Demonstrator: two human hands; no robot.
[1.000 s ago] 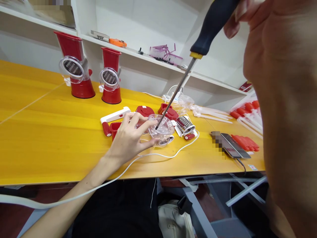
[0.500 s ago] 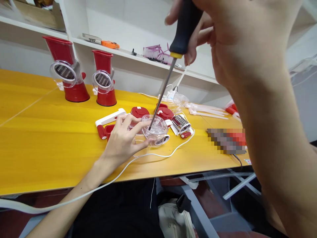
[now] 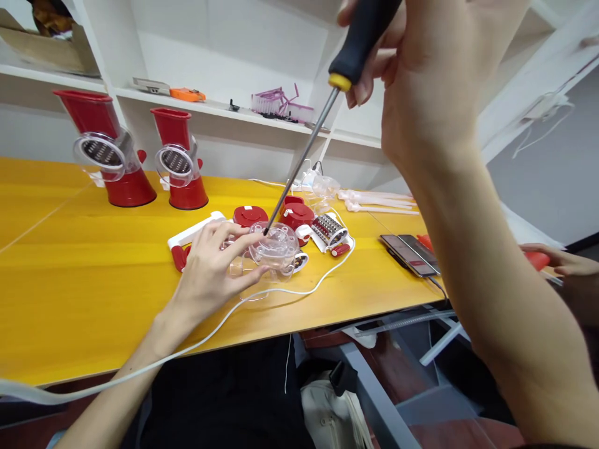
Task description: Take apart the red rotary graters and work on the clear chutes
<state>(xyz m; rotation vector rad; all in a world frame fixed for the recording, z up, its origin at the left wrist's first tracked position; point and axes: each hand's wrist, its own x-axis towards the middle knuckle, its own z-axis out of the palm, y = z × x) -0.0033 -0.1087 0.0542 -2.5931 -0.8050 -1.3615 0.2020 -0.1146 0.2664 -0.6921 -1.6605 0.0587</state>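
My right hand (image 3: 421, 81) is raised high, its fingers wrapped round the black handle of a screwdriver (image 3: 306, 149). The shaft slants down to the left, and its tip meets the rim area of a clear plastic part (image 3: 277, 244). My left hand (image 3: 213, 262) grips that round part from the left, thumb below and fingers on top. Close behind it are a red round base (image 3: 251, 216), another red base (image 3: 297, 215) and a metal grater drum (image 3: 330, 231). A white crank handle with a red grip (image 3: 196, 229) lies behind my left hand.
Two assembled red drum graters (image 3: 176, 159) stand at the back left before white shelves. A white cable (image 3: 299, 291) runs across the front. A phone (image 3: 414, 252) lies at the right, where another person's hand (image 3: 568, 259) holds something red.
The view has shifted, and the screwdriver leans more to the left with its tip still on the clear part. Another person's hand has come into view at the right.
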